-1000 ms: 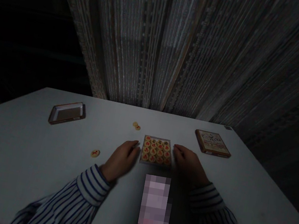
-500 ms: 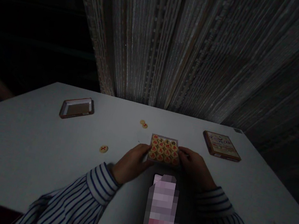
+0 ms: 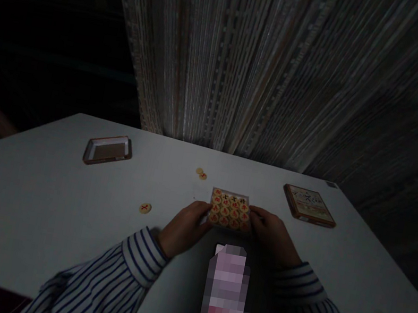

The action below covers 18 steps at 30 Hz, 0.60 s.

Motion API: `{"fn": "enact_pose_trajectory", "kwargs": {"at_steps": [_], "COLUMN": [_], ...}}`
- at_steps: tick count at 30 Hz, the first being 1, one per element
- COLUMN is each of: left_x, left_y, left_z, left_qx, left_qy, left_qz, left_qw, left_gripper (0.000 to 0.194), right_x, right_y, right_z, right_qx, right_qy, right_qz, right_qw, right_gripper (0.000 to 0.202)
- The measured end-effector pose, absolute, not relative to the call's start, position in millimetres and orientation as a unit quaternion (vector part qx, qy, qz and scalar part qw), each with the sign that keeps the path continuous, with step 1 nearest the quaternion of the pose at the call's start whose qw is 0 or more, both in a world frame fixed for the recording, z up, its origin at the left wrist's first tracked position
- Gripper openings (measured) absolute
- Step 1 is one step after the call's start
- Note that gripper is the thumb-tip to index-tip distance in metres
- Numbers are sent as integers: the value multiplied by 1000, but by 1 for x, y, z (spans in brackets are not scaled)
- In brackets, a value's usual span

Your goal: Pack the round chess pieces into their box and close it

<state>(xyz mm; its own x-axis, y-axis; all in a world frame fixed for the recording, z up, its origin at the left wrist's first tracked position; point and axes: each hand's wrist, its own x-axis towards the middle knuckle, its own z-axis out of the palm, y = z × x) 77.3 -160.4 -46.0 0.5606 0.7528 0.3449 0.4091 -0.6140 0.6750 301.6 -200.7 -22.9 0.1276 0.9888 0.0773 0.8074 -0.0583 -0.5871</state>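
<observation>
A clear tray of round chess pieces [image 3: 229, 210] is held between my two hands, over the middle of the white table. Rows of pieces with red characters fill it, and a few in the top row have black ones. My left hand [image 3: 186, 228] grips its left edge, thumb toward the near side. My right hand [image 3: 274, 236] pinches the right edge. Left of my left hand lies a loose piece with a red character [image 3: 145, 208]. Beyond the tray, two more loose pieces [image 3: 201, 173] touch each other.
An open, shallow box part [image 3: 108, 150] rests at the back left of the white table [image 3: 43, 203]. At the back right is a flat box with a printed cover [image 3: 310, 205]. A phone, mostly pixelated [image 3: 228, 289], is close in front of me. Curtains hang behind.
</observation>
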Motion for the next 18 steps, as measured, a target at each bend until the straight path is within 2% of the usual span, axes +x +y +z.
{"fn": "enact_pose_trajectory", "kwargs": {"at_steps": [18], "left_x": [78], "left_y": [-161], "left_z": [-47], "left_qx": [845], "left_qy": [355], "left_qz": [309], "left_qw": [254], "left_gripper": [32], "right_x": [301], "right_y": [-200], "right_z": [-27], "right_qx": [-698], "right_qy": [-638], "right_qz": [182], "right_qw": [271], "right_gripper": [38]}}
